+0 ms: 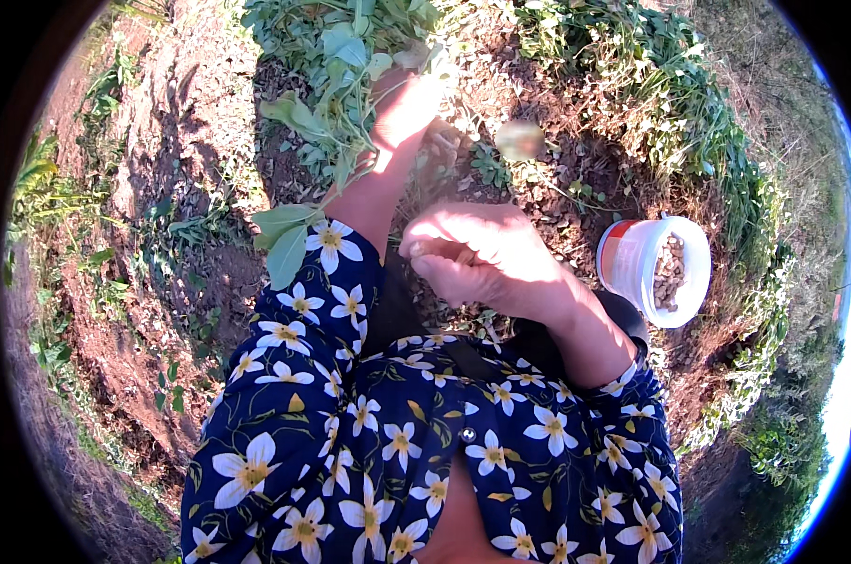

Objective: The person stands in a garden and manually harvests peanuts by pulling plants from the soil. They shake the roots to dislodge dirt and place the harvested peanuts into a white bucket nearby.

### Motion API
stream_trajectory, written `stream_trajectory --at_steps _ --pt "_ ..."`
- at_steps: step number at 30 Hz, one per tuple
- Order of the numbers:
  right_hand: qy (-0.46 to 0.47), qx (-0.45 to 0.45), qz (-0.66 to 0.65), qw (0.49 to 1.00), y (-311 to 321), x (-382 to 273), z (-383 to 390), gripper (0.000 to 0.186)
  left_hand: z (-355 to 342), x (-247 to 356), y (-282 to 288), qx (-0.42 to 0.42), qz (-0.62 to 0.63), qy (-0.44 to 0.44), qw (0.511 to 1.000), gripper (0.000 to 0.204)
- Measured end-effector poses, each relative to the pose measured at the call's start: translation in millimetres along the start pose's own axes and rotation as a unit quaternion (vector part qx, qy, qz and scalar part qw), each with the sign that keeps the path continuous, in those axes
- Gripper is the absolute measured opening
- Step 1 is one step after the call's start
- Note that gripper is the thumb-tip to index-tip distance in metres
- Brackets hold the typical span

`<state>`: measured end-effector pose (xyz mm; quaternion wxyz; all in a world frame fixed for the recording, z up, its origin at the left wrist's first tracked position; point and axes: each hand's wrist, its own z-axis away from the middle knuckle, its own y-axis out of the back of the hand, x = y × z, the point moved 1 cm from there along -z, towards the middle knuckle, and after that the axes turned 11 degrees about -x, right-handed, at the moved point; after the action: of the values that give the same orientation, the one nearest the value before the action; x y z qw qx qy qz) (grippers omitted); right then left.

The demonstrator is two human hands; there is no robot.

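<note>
My left hand (405,108) reaches forward, brightly sunlit, and is closed around the stems of a leafy green plant (327,80). Its leaves hang over the wrist and down along my left forearm. Closer to my body, my right hand (486,258) is curled, with thumb and fingers drawn together. Whatever may be between those fingertips is too small to make out. Beyond the right hand is a small, pale, blurred thing (519,141), whose kind I cannot tell.
To the right, a white bucket (623,258) leans toward the right, with tan pod-like pieces (670,273) inside. Green plants (632,66) lie heaped at the far right. Reddish soil (181,141) with dry leaf litter stretches along the left.
</note>
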<state>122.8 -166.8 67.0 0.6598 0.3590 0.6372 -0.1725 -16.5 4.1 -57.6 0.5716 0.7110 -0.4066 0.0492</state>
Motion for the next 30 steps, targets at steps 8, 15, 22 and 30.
stream_trajectory --at_steps 8,15,22,30 --pt "-0.096 0.288 -0.274 0.913 53.3 68.0 10.5 0.022 -4.1 55.7 4.4 0.162 0.604 0.040 0.779 0.010" --pt "-0.137 0.298 0.269 0.906 45.6 68.1 -2.2 0.024 1.3 59.0 -6.7 0.030 0.520 0.220 0.825 0.019" --pt "-0.184 0.240 -0.279 0.911 51.2 71.0 3.6 0.012 -4.5 42.3 -0.7 -0.010 0.541 0.231 0.809 0.028" --pt "-0.192 0.114 -0.264 0.938 57.7 38.4 24.6 0.019 -7.3 42.3 2.8 0.003 0.445 0.264 0.856 0.039"
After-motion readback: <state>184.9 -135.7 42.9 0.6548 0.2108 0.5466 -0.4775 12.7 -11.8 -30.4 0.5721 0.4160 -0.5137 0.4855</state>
